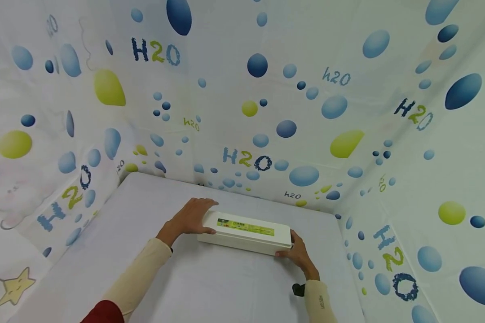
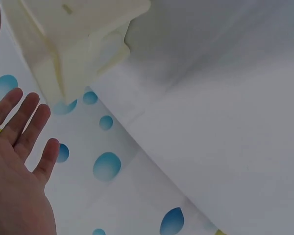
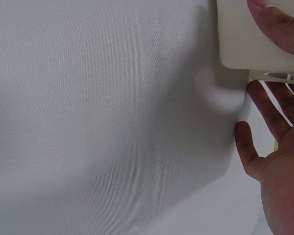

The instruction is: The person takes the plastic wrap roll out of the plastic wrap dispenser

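A long white box with a green and yellow label on its top lies across the white table. My left hand is at the box's left end, thumb toward the front and fingers toward the back. In the left wrist view, the fingers of that hand are spread and nearly straight beside the cream-white box. At the other end, my right hand grips the box. The right wrist view has its thumb against the box's side and fingers at the end.
The white table surface stretches in front of the box. White curtains printed with blue and green drops and "H2O" stand behind and at both sides. A dark strap piece sits by the right wrist.
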`<state>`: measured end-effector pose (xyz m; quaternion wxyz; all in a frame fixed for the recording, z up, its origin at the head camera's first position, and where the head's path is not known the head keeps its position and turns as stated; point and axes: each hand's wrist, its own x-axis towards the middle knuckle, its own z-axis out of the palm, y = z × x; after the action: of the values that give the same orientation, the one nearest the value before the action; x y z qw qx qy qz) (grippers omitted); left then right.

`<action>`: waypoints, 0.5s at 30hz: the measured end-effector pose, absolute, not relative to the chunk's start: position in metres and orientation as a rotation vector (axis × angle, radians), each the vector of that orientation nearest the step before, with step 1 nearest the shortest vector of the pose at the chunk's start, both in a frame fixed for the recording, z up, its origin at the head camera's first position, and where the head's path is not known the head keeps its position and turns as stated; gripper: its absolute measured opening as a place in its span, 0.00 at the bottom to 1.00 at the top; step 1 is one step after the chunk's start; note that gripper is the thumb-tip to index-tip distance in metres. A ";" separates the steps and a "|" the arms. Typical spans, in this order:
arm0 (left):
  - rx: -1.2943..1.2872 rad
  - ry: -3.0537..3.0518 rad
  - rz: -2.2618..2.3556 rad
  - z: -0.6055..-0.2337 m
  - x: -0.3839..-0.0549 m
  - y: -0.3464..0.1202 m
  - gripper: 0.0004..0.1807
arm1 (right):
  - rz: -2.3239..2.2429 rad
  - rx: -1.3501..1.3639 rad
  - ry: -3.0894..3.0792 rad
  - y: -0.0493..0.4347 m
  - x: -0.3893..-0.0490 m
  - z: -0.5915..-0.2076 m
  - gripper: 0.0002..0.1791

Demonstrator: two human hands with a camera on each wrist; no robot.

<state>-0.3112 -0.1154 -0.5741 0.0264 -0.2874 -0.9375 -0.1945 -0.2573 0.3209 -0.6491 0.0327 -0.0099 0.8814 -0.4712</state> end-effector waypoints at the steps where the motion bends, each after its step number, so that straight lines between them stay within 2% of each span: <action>1: -0.902 -2.901 -0.600 -0.575 -0.311 -0.114 0.53 | -1.448 -0.037 2.715 0.321 -0.257 -0.649 0.58; 15: -0.988 -2.935 -0.616 -0.588 -0.313 -0.099 0.55 | -1.470 -0.023 2.693 0.323 -0.262 -0.649 0.57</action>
<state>-0.3134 -0.0988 -0.5881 -0.0079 -0.3128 -0.9295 -0.1950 -0.2616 0.3230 -0.6493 0.0369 -0.0074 0.8772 -0.4787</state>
